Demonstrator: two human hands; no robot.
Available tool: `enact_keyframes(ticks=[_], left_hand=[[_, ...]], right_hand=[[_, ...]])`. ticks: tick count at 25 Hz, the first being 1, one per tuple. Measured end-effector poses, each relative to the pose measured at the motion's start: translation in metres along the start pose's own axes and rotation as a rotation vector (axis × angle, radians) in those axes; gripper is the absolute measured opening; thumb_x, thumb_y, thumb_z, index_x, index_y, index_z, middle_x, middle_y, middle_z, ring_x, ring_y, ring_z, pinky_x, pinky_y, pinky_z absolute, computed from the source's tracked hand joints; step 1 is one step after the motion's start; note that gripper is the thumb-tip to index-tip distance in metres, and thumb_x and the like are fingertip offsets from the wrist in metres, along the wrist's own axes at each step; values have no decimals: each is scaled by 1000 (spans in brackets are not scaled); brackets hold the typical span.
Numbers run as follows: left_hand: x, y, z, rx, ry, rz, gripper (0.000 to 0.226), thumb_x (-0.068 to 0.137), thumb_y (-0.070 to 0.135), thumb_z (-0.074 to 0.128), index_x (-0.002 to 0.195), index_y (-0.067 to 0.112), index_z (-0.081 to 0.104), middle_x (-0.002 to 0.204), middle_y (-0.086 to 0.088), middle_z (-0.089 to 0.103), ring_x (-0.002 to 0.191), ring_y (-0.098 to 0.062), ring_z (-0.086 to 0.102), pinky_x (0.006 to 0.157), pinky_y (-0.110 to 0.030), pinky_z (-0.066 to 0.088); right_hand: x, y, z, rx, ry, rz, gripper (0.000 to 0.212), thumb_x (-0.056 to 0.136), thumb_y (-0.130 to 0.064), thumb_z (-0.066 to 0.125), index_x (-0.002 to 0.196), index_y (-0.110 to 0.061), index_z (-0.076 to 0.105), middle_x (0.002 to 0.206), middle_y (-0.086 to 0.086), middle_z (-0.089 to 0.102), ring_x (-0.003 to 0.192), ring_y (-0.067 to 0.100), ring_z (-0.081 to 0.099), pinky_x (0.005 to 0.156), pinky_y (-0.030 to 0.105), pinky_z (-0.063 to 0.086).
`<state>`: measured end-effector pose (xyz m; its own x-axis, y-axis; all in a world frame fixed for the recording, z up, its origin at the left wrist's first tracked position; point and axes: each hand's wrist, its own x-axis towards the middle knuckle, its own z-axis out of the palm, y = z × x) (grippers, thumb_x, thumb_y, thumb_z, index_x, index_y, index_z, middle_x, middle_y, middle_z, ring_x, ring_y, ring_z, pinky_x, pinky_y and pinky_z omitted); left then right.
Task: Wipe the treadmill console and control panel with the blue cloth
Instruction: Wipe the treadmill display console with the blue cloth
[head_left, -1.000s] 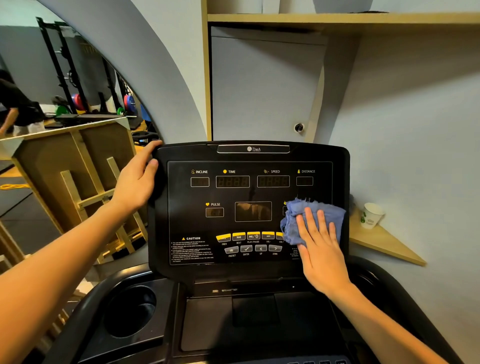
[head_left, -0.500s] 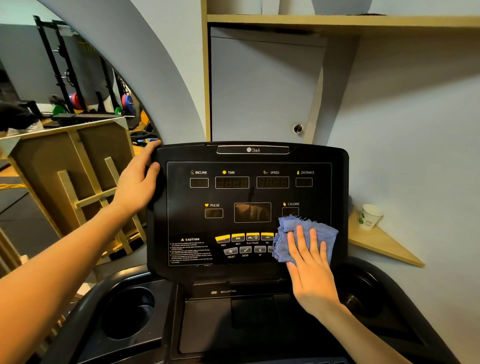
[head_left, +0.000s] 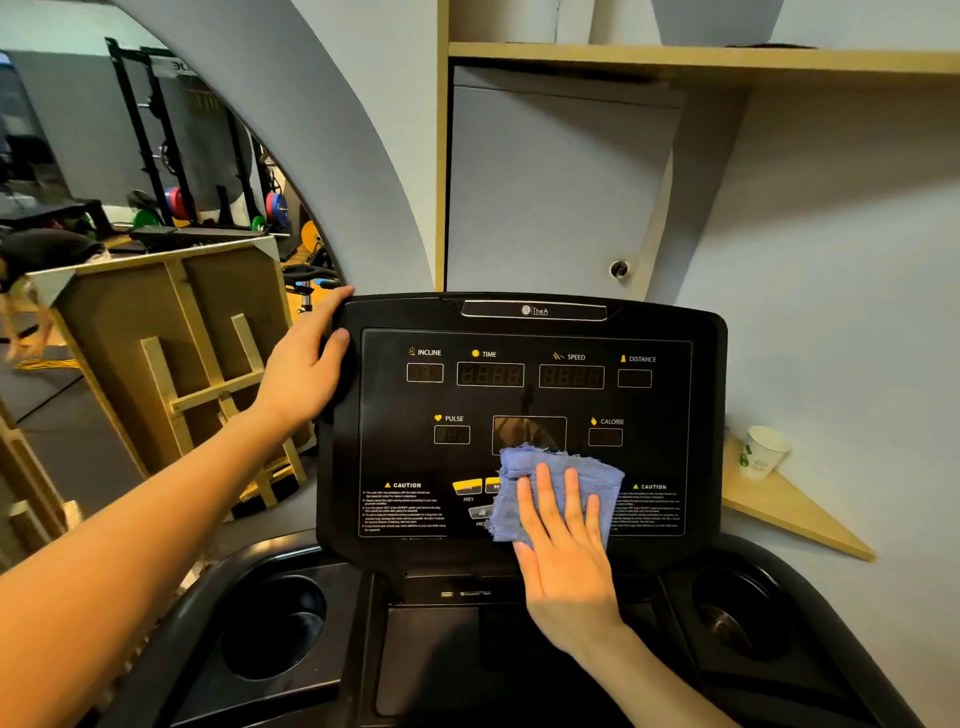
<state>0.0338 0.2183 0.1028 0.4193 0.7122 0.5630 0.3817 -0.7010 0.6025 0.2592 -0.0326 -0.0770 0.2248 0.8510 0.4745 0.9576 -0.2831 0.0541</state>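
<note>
The black treadmill console (head_left: 524, 400) faces me, with dark displays labelled incline, time, speed, distance, pulse and calorie. A crumpled blue cloth (head_left: 558, 465) lies against the lower middle of the control panel and covers most of the yellow and grey buttons. My right hand (head_left: 563, 551) presses flat on the cloth, fingers spread and pointing up. My left hand (head_left: 306, 364) grips the console's upper left edge, thumb on the front face.
Two round cup holders (head_left: 272, 626) (head_left: 737, 618) sit in the black tray below the console. A paper cup (head_left: 761, 451) stands on a wooden corner shelf (head_left: 789, 512) at the right. At the left are a wooden frame (head_left: 171, 364) and gym racks behind it.
My right hand has slid the blue cloth down and to the left, from the panel's right side to its lower middle. My left hand has kept its grip.
</note>
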Motion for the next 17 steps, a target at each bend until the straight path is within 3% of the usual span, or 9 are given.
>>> enact_keyframes(ticks=[8,17], left_hand=[[0,-1,0,-3,-2,-10,50,104,25,39,152,39,29,142,-1,53,124,-14,48,102,-37,38],[-1,-1,2,0,13,1,50,104,23,40,152,37,30,144,1,52,125,-13,48,102,-34,37]], right_hand=[[19,-51,-2,24,-27,-94,69,99,-43,34,161,-18,17,170,8,12,155,38,7,119,57,13],[42,-75,-6,43,-12,-166,72,100,-46,31,162,-22,6,171,4,0,156,36,-2,122,55,4]])
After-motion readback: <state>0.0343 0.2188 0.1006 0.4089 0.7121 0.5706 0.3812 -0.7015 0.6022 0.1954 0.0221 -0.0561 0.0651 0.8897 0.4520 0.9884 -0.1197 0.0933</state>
